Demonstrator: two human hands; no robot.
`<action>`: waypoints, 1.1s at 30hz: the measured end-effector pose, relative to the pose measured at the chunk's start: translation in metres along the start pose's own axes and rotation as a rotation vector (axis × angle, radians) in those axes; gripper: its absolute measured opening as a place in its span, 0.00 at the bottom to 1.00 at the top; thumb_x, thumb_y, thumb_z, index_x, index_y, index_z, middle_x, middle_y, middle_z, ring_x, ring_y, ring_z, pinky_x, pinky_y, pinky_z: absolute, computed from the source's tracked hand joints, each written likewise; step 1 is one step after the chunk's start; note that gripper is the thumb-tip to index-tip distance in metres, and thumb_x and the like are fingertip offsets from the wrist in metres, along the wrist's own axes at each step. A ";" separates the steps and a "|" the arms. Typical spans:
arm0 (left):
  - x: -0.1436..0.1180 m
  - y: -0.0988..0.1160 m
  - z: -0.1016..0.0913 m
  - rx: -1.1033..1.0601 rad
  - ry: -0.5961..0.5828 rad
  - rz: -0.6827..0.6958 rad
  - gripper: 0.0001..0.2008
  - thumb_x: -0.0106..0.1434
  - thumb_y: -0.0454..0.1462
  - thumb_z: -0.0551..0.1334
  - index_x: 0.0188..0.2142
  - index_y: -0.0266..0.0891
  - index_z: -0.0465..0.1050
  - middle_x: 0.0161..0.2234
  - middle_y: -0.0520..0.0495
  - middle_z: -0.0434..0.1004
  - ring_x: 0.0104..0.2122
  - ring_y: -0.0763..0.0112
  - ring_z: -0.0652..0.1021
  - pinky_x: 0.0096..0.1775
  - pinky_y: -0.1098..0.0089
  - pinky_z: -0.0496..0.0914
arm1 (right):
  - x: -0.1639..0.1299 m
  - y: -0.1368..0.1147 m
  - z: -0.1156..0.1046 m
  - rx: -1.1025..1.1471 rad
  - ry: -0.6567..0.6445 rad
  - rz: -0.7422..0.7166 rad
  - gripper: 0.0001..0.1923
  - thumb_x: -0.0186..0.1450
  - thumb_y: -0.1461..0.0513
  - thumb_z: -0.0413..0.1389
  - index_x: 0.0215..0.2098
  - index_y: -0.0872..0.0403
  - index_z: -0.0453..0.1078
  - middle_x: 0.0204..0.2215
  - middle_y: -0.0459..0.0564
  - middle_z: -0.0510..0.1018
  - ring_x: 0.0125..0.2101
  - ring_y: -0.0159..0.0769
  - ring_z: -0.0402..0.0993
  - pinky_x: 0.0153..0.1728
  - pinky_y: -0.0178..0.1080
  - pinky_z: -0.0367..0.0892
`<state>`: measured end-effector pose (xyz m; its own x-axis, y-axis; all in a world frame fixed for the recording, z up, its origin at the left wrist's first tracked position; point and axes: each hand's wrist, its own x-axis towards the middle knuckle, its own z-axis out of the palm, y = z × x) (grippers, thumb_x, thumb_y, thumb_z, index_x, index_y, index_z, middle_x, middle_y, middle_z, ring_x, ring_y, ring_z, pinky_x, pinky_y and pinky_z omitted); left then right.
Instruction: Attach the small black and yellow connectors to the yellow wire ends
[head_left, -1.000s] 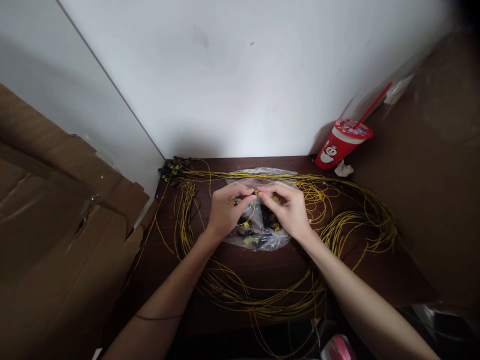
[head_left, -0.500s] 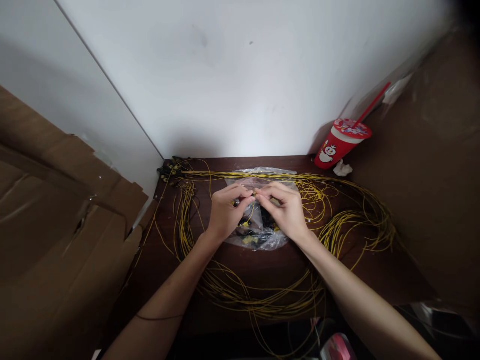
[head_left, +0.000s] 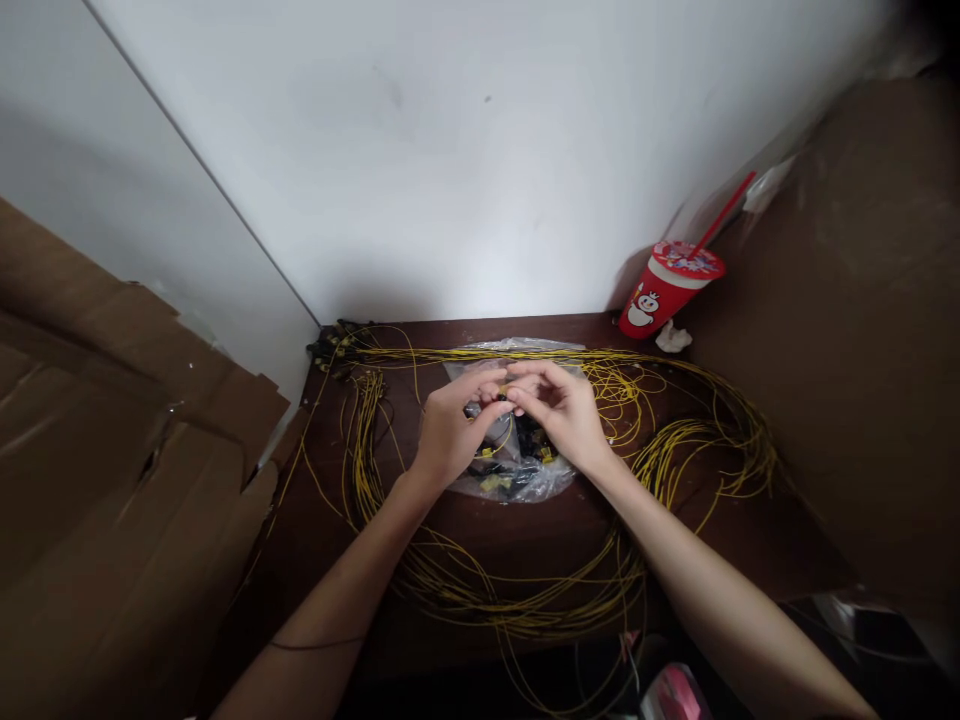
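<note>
My left hand (head_left: 448, 428) and my right hand (head_left: 564, 412) meet fingertip to fingertip above a clear plastic bag (head_left: 517, 478) of small black and yellow parts. Between the fingertips sits a small yellow connector (head_left: 505, 391) on the end of a thin yellow cable, pinched by both hands. A large loose coil of yellow cables (head_left: 525, 590) lies around the bag on the dark brown table (head_left: 525, 525).
A red paper cup (head_left: 664, 292) with a red straw stands at the table's back right corner, a crumpled white scrap (head_left: 671, 338) beside it. Torn cardboard (head_left: 112, 440) leans on the left, a brown panel (head_left: 862, 350) on the right. A bunch of cable ends (head_left: 334, 345) lies at the back left.
The view has shifted a little to the right, so everything sits slightly further left. Both hands stay together on the connector, fingers working slightly.
</note>
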<state>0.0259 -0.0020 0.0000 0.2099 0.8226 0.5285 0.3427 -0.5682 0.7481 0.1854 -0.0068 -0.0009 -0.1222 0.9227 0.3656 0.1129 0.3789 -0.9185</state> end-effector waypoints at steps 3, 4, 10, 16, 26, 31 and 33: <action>0.002 0.000 -0.002 0.010 -0.029 0.014 0.07 0.56 0.32 0.65 0.36 0.41 0.76 0.33 0.49 0.80 0.32 0.71 0.77 0.35 0.69 0.72 | 0.001 -0.001 -0.005 -0.081 0.020 -0.009 0.15 0.60 0.59 0.60 0.45 0.52 0.69 0.28 0.45 0.79 0.28 0.32 0.75 0.35 0.38 0.70; 0.002 0.000 -0.003 -0.005 -0.032 0.008 0.06 0.56 0.32 0.65 0.35 0.40 0.76 0.33 0.49 0.79 0.31 0.71 0.78 0.35 0.69 0.72 | 0.002 -0.002 -0.007 -0.123 0.035 -0.013 0.15 0.60 0.59 0.60 0.45 0.52 0.69 0.28 0.45 0.79 0.29 0.32 0.75 0.35 0.38 0.70; 0.003 -0.005 -0.010 -0.013 0.041 -0.062 0.04 0.55 0.34 0.66 0.32 0.39 0.76 0.31 0.50 0.80 0.31 0.71 0.79 0.37 0.70 0.73 | 0.005 -0.001 -0.013 -0.266 0.116 -0.028 0.12 0.64 0.56 0.55 0.41 0.55 0.71 0.28 0.47 0.78 0.29 0.32 0.74 0.36 0.38 0.69; 0.007 -0.005 -0.020 -0.032 0.140 -0.108 0.05 0.54 0.35 0.67 0.32 0.37 0.77 0.31 0.49 0.81 0.31 0.71 0.80 0.37 0.71 0.74 | 0.004 -0.002 -0.010 -0.413 0.009 -0.084 0.09 0.65 0.59 0.52 0.35 0.55 0.73 0.26 0.46 0.77 0.26 0.30 0.71 0.30 0.35 0.65; 0.013 -0.003 -0.025 -0.338 0.226 -0.255 0.08 0.51 0.36 0.69 0.32 0.38 0.78 0.30 0.49 0.80 0.26 0.75 0.77 0.31 0.73 0.74 | 0.002 0.000 -0.008 -0.594 -0.463 -0.279 0.06 0.62 0.64 0.54 0.33 0.52 0.74 0.31 0.46 0.76 0.36 0.36 0.67 0.42 0.40 0.60; 0.016 -0.006 -0.025 -0.452 0.287 -0.265 0.10 0.54 0.37 0.67 0.38 0.40 0.78 0.33 0.48 0.79 0.27 0.77 0.76 0.32 0.75 0.73 | 0.001 0.000 -0.007 -0.649 -0.559 -0.278 0.05 0.60 0.59 0.58 0.34 0.51 0.75 0.35 0.46 0.75 0.40 0.38 0.66 0.44 0.41 0.57; 0.016 -0.007 -0.024 -0.462 0.278 -0.259 0.11 0.56 0.37 0.66 0.40 0.41 0.77 0.33 0.49 0.79 0.28 0.78 0.76 0.33 0.75 0.73 | 0.002 0.001 -0.007 -0.628 -0.560 -0.271 0.05 0.62 0.60 0.57 0.34 0.51 0.75 0.35 0.47 0.75 0.40 0.37 0.66 0.44 0.41 0.58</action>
<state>0.0046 0.0147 0.0135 -0.0957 0.9340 0.3443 -0.0959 -0.3529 0.9307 0.1925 -0.0043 0.0004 -0.6698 0.6876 0.2802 0.5107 0.7006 -0.4984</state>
